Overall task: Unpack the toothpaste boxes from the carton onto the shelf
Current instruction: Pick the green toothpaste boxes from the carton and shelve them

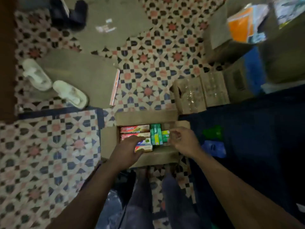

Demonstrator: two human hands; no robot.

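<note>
An open cardboard carton (145, 117) stands on the patterned floor in front of my feet. Inside lie red toothpaste boxes (134, 129) on the left and green toothpaste boxes (156, 133) on the right. My left hand (127, 152) reaches into the carton, its fingers lying over a red and a blue-white box; whether they grip is hard to tell. My right hand (183, 141) hovers over the carton's right side with loosely curled fingers, holding nothing. No shelf shows clearly; a dark surface lies to the right.
Flattened cardboard sheets (79, 75) lie on the tiled floor with white sandals (54, 83) and dark shoes (69, 12) on them. Taped cartons (199, 93) and taller boxes (219, 38) stand at the right. My legs (158, 195) are below the carton.
</note>
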